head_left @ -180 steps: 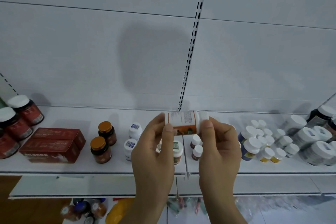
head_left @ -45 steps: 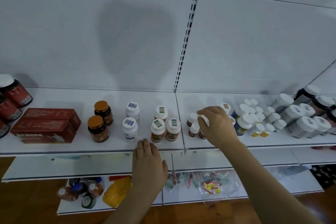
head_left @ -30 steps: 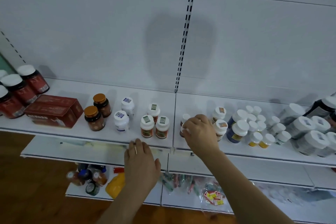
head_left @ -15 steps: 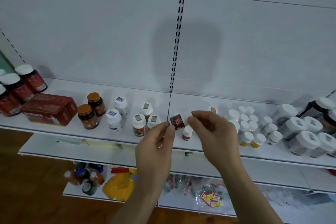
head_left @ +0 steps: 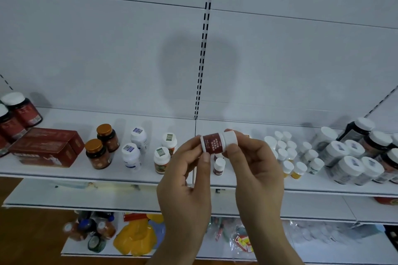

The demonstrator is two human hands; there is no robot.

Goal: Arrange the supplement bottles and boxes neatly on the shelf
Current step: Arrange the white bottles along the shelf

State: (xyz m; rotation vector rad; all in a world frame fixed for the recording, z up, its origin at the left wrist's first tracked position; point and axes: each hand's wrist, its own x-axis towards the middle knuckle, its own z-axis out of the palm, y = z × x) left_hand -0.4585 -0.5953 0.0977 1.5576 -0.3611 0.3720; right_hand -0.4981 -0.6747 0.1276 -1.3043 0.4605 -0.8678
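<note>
Head view: your left hand [head_left: 185,180] and right hand [head_left: 256,170] together pinch a small maroon-labelled bottle [head_left: 217,142], held sideways, white cap rightward, above the white shelf [head_left: 64,170]. Below it stands a matching bottle [head_left: 219,165]; red boxes [head_left: 46,146] sit far left.

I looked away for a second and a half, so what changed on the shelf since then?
The right hand lifted a small brown-labelled bottle off the shelf; the left hand left the shelf edge and now pinches its base, so both hold it sideways. The red boxes and amber jars stayed put.
</note>
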